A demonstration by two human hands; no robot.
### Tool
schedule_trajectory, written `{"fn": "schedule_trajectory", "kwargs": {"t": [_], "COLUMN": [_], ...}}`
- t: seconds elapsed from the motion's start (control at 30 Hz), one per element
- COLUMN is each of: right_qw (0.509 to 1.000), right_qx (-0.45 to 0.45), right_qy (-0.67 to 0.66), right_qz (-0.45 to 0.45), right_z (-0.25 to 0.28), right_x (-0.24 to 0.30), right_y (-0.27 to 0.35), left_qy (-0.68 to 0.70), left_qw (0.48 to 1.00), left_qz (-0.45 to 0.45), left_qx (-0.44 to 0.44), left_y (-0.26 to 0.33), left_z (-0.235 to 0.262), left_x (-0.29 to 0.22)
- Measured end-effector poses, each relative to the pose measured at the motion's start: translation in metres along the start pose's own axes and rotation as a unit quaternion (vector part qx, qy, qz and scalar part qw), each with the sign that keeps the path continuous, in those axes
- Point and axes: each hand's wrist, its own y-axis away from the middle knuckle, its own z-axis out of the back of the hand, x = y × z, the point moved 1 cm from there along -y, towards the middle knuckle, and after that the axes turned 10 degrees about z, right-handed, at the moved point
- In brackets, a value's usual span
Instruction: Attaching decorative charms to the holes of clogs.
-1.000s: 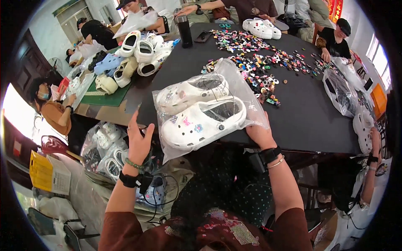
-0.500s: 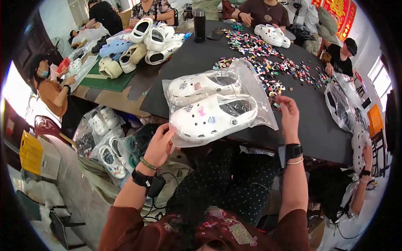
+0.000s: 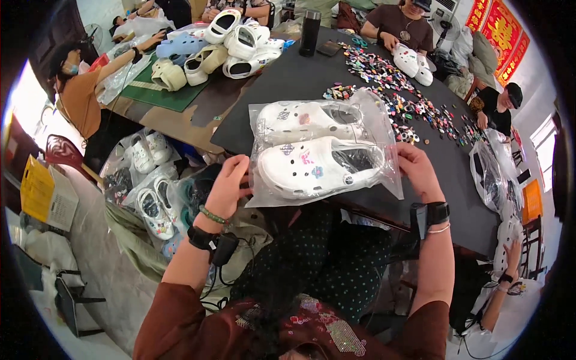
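At a black-topped table (image 3: 444,210), we hold a clear plastic bag (image 3: 389,175) over the near edge, a pair of white, perforated clogs (image 3: 321,163) with colourful charms lying side by side inside. Our right hand (image 3: 417,171) pinches the bag's right edge; our left hand (image 3: 231,185), fingers bent, is at its left edge — whether it grips, we cannot tell. Beyond — a spread of small, multicoloured charms (image 3: 414,103).

Bagged white clogs (image 3: 318,150), hands (image 3: 229,186) at either side, colourful charms (image 3: 393,81) beyond
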Motion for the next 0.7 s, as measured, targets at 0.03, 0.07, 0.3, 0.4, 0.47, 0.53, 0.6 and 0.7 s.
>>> {"fn": "schedule_trajectory", "kwargs": {"t": [0.03, 0.07, 0.3, 0.4, 0.47, 0.53, 0.6, 0.7], "right_qw": [0.999, 0.998, 0.921, 0.888, 0.933, 0.939, 0.972, 0.978], "right_qx": [0.027, 0.055, 0.109, 0.101, 0.126, 0.15, 0.105, 0.122], "right_qy": [-0.003, -0.007, 0.276, 0.354, 0.259, 0.233, -0.134, -0.092], "right_qz": [0.017, 0.035, 0.254, 0.276, 0.217, 0.205, 0.161, 0.139], "right_z": [0.002, 0.0, -0.028, -0.029, -0.02, -0.02, -0.032, -0.026], "right_x": [0.006, 0.013, 0.031, 0.026, 0.019, 0.022, 0.031, 0.031], "right_y": [-0.002, -0.006, -0.04, -0.054, -0.058, -0.053, -0.045, -0.05], "left_qy": [0.007, 0.01, 0.088, 0.038, 0.006, 0.026, 0.029, 0.051], "left_qw": [1.0, 1.0, 0.994, 0.998, 0.999, 0.999, 0.999, 0.998], "left_qz": [0.018, 0.019, -0.01, 0.005, 0.017, 0.006, 0.004, 0.008], "left_qx": [0.011, 0.007, 0.057, 0.047, 0.036, 0.029, 0.025, 0.037], "left_y": [-0.002, -0.008, -0.017, -0.016, -0.005, 0.001, 0.0, -0.002], "left_z": [0.0, 0.004, -0.011, -0.006, -0.015, -0.02, -0.015, -0.014], "left_x": [0.006, 0.013, 0.015, 0.013, 0.002, -0.001, 0.003, 0.005]}}
